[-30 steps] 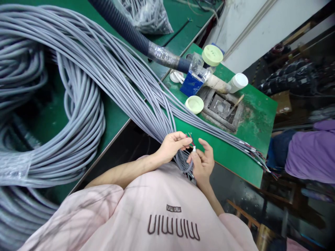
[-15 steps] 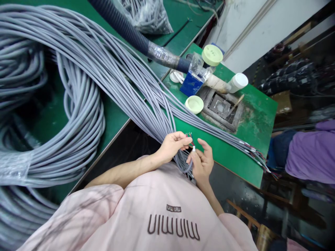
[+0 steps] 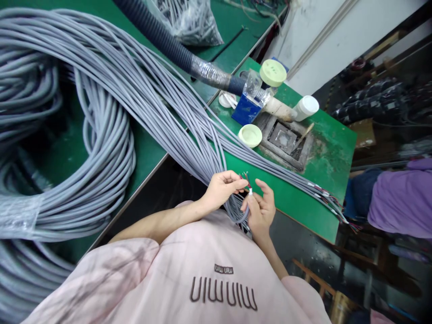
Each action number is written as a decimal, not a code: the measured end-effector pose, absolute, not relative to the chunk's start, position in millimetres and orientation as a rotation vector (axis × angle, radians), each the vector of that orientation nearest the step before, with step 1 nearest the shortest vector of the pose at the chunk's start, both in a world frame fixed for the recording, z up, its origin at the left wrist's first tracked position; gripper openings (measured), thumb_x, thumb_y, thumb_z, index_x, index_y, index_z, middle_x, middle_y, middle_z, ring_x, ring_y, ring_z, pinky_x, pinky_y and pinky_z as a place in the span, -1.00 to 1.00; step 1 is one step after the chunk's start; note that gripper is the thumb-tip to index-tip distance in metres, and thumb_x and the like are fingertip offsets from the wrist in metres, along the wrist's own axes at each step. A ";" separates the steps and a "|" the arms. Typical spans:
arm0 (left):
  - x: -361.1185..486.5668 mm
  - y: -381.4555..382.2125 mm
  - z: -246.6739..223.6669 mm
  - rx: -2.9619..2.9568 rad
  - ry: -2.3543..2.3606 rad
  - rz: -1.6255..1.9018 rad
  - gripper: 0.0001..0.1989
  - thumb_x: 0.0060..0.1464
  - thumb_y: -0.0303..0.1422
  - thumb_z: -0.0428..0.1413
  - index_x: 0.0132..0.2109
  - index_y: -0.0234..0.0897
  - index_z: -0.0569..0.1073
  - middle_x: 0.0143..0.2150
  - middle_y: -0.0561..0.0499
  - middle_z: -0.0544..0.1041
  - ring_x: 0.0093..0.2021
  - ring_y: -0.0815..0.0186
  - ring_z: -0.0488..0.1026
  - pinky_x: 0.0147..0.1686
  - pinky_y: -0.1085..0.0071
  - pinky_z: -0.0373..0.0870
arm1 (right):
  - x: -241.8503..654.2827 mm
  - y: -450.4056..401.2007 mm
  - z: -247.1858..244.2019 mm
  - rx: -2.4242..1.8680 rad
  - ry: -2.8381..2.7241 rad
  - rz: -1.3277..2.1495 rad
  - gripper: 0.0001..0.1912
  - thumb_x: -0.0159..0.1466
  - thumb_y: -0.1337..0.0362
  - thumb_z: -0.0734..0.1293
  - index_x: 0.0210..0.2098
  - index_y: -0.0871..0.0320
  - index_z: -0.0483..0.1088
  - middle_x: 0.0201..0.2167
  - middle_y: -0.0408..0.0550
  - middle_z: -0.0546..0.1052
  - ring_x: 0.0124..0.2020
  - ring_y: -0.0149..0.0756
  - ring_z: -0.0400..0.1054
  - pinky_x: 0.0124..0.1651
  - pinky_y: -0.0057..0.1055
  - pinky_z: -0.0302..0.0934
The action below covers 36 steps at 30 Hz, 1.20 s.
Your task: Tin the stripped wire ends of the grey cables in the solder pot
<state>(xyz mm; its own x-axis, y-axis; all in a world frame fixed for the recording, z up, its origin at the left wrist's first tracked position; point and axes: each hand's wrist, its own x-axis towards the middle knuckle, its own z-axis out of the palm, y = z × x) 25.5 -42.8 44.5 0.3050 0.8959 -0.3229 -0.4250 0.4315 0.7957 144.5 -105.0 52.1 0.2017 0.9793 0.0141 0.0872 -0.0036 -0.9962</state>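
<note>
My right hand grips a grey cable just below its white-wrapped end, with thumb and fingers pressed on it and the index finger raised. Thin coloured wires, red and dark ones among them, fan out of that end. My left hand pinches some of these wires between thumb and index finger; how many is hidden by the fingers. Behind both hands a thick bundle of grey cables runs across from the big coil on the left. More cable ends with bared wires lie at the right table edge.
A ribbed hose reaches over the green table to a blue box. Near it stand a square pot with a stick, a pale lid and a white jar. A person in purple is at the right.
Both hands stay almost where they were. The wire tips between them have shifted slightly, and the red wires show more plainly now.
</note>
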 end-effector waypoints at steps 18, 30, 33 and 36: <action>24.8 -43.8 47.6 0.733 0.924 1.021 -0.67 -0.15 -0.12 0.30 -0.45 -0.32 0.48 -0.55 0.06 0.52 -0.52 0.41 0.45 -0.46 0.48 0.37 | 143.5 -103.7 51.9 -1.354 -1.079 1.009 -0.63 0.29 0.25 0.24 0.09 0.09 0.19 -0.69 -0.34 0.38 -0.71 -0.48 0.20 -0.61 -0.53 0.02; 25.6 -42.5 49.4 0.729 0.881 1.105 -0.73 -0.13 -0.21 0.31 -0.42 -0.32 0.46 -0.53 0.10 0.50 -0.54 0.49 0.35 -0.47 0.53 0.32 | 143.7 -103.6 50.5 -1.329 -1.094 1.009 -0.64 0.30 0.28 0.24 0.09 0.07 0.21 -0.68 -0.34 0.39 -0.70 -0.49 0.21 -0.59 -0.53 0.02; 26.5 -41.7 47.5 0.718 0.874 1.101 -0.73 -0.12 -0.22 0.30 -0.40 -0.32 0.46 -0.52 0.11 0.49 -0.53 0.50 0.35 -0.47 0.54 0.33 | 143.2 -103.3 51.1 -1.331 -1.093 1.019 -0.63 0.29 0.27 0.24 0.09 0.07 0.21 -0.68 -0.34 0.39 -0.70 -0.49 0.21 -0.59 -0.53 0.02; 27.0 -41.9 45.0 0.730 0.866 1.108 -0.73 -0.11 -0.21 0.30 -0.39 -0.32 0.45 -0.52 0.11 0.48 -0.54 0.50 0.35 -0.47 0.54 0.32 | 142.9 -103.0 51.3 -1.318 -1.067 1.038 -0.63 0.29 0.29 0.25 0.09 0.05 0.21 -0.68 -0.35 0.39 -0.70 -0.50 0.20 -0.58 -0.54 0.03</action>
